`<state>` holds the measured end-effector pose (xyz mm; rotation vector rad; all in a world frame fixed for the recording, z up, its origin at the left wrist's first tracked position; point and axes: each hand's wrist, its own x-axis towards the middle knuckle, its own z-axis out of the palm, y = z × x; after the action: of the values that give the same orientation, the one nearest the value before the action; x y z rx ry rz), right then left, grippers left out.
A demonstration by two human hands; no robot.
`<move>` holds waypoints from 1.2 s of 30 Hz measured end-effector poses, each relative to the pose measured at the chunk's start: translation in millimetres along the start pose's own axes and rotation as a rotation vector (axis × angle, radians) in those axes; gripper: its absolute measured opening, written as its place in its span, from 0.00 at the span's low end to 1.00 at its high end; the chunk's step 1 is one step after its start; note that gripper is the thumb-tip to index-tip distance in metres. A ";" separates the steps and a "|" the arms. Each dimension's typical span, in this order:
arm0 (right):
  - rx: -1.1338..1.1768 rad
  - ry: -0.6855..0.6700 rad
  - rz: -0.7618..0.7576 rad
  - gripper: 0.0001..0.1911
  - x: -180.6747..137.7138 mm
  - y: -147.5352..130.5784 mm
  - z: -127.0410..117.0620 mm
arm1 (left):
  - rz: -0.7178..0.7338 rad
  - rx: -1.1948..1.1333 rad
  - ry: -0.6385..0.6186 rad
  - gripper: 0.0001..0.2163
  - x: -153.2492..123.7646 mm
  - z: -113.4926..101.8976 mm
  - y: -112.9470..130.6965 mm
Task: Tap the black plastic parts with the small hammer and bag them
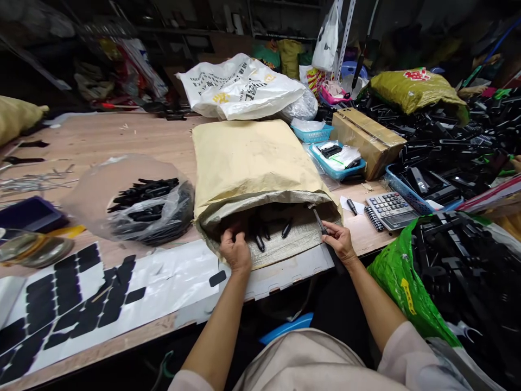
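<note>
A large tan sack (248, 163) lies on the wooden table with its mouth open toward me. Several black plastic parts (260, 236) lie just inside the mouth. My left hand (235, 251) rests at the sack's lower lip, fingers curled down on the woven lining beside those parts. My right hand (340, 241) is at the right corner of the mouth, fingers closed around a long thin dark tool (321, 224) with a metal tip that points up and left into the sack.
A clear bag of black parts (150, 206) sits left of the sack. A white sheet with black pads (81, 298) lies at the front left. A calculator (391, 210), blue trays (337, 160), a cardboard box (366, 138) and a green bag of black parts (448, 271) crowd the right.
</note>
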<state>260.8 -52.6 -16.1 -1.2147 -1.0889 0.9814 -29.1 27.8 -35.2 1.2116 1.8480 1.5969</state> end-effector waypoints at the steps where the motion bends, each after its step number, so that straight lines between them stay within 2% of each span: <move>1: 0.000 0.002 0.002 0.25 0.1 0.3 0.2 | 0.018 0.000 -0.011 0.14 -0.4 -0.2 1.3; 4: -0.013 0.003 0.011 0.25 0.8 1.1 1.1 | 0.109 0.016 -0.011 0.12 -5.4 -3.6 12.2; 7: -0.055 -0.011 0.022 0.25 1.4 1.7 2.0 | 0.294 0.060 -0.047 0.12 -16.9 -8.3 28.1; 11: -0.120 -0.035 0.030 0.24 1.8 2.7 2.7 | 0.574 0.174 -0.322 0.12 -39.5 -1.5 48.0; 15: -0.122 -0.040 0.031 0.24 2.1 4.6 3.0 | 0.690 0.409 -0.471 0.14 -51.9 21.9 61.5; 18: -0.115 -0.029 0.031 0.25 2.3 6.1 3.5 | 0.680 0.592 -0.549 0.18 -50.0 32.7 62.9; 20: -0.113 -0.027 0.036 0.25 2.4 6.5 4.0 | 0.655 0.627 -0.540 0.18 -47.5 30.7 59.0; 27: -0.107 -0.044 0.041 0.24 2.1 3.8 4.9 | 0.573 0.546 -0.359 0.13 -49.5 7.6 47.0; 29: -0.109 -0.047 0.042 0.25 2.1 3.0 5.0 | 0.591 0.563 -0.353 0.11 -50.3 9.6 52.2; 32: -0.118 -0.044 0.040 0.25 2.2 2.4 5.4 | 0.618 0.544 -0.419 0.09 -48.7 14.6 63.6; 34: -0.121 -0.042 0.037 0.25 2.2 2.5 5.5 | 0.570 0.503 -0.440 0.07 -46.4 13.8 68.7; 36: -0.121 -0.046 0.035 0.25 2.3 2.7 5.4 | 0.492 0.510 -0.388 0.07 -45.3 8.8 69.7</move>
<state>256.0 -49.0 -18.4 -1.3187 -1.1803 0.9862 25.7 -6.4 17.8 2.1602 1.8332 0.9926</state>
